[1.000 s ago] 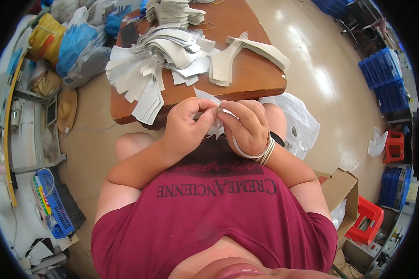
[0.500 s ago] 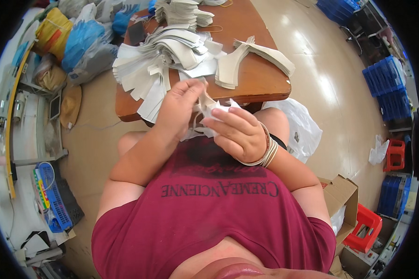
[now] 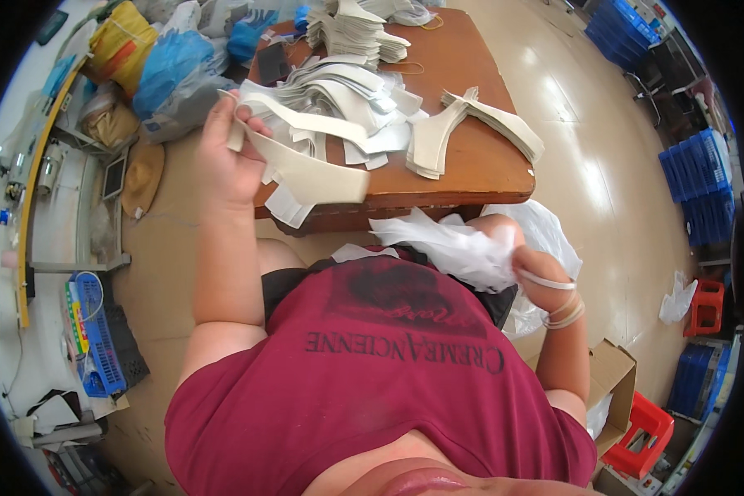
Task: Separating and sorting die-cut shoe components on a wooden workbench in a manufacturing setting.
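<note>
Over the table's near left corner, head view: left hand (image 3: 236, 161) up, thumb and fingers clamped on the upper left end of a cream piece (image 3: 310, 169). Piece hangs out to the right of the hand, across the near edge of the table (image 3: 492, 183), in front of the fanned pile (image 3: 347, 87). Two curved strips run from the grip; can't tell if it's one forked part or two. Its lower end is motion-blurred.

Right hand (image 3: 541, 269) is low, by the right knee, well apart from the left. Fingers closed on a bunch of white scrap (image 3: 459, 246) that trails left over the lap, blurred. Exact finger placement there: can't tell. Pale bands (image 3: 566, 314) around that wrist. Another white scrap (image 3: 364, 253) lies on the lap.

On the table: a curved stack (image 3: 430, 145) right of the fanned pile, a taller stack (image 3: 343, 37) behind it, dark flat object (image 3: 271, 63) at the left edge.

Floor, left: yellow bag (image 3: 124, 41), blue-and-white bag (image 3: 169, 74) beside it, straw hat (image 3: 143, 178), blue basket (image 3: 93, 339). Floor, right: white plastic bag (image 3: 550, 227) behind the right hand, open carton (image 3: 616, 372), red stool (image 3: 643, 434) next to it, blue crates (image 3: 698, 165) farther off.
</note>
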`<action>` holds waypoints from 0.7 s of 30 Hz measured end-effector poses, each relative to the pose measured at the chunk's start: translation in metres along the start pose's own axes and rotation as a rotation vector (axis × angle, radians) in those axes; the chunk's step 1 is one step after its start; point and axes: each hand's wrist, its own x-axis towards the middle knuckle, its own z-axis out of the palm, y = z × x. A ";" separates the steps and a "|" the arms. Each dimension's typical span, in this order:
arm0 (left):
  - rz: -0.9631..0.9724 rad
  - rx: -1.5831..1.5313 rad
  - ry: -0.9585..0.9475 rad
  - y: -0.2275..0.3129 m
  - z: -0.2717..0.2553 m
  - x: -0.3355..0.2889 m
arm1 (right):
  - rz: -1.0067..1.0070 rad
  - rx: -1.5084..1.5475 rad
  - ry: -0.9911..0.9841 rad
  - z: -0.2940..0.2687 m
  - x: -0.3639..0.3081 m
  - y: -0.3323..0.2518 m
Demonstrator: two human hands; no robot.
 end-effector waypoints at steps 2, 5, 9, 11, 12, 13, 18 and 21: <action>0.038 -0.014 0.000 0.011 0.010 -0.005 | 0.132 0.027 0.080 -0.015 -0.022 0.022; -0.181 0.294 -0.290 0.011 0.030 -0.018 | 0.070 0.058 0.296 -0.027 -0.024 0.014; -0.409 0.418 -0.477 -0.017 0.065 -0.036 | -0.335 0.731 0.398 -0.006 0.014 0.002; -0.593 0.327 -0.666 -0.035 0.076 -0.043 | -0.381 1.092 0.317 0.014 0.049 -0.015; -0.601 0.323 -0.684 -0.043 0.084 -0.048 | -0.367 1.233 0.251 0.021 0.063 -0.025; -0.695 0.318 -0.679 -0.051 0.094 -0.054 | -0.382 1.306 0.189 0.032 0.075 -0.029; -0.867 0.250 -0.679 -0.082 0.112 -0.052 | -0.223 1.660 -0.243 0.072 0.082 -0.025; -0.858 0.219 -0.610 -0.085 0.104 -0.031 | -0.185 1.749 -0.451 0.071 0.064 -0.019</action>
